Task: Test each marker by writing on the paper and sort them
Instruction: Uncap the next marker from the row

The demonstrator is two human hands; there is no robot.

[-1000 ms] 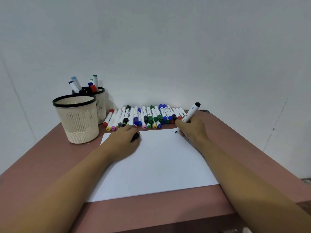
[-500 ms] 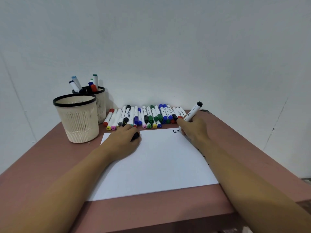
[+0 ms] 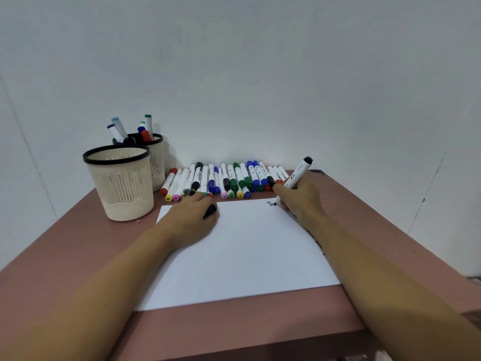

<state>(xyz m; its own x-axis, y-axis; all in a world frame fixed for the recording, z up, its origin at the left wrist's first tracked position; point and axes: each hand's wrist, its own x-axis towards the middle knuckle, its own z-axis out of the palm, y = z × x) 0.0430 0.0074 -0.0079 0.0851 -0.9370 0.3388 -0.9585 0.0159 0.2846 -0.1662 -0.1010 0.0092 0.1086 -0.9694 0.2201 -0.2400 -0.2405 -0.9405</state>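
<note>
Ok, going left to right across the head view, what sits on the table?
Near cream cup → far cup with markers → left hand gripping black cap → written letters → right hand holding black marker.

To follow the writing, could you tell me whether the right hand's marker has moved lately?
Yes, the marker tip moved slightly rightward along the paper, away from the written T.

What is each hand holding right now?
Left hand: closed round a small black piece, likely a marker cap, resting on the paper.
Right hand: gripping a white marker, tip on the paper.
</note>
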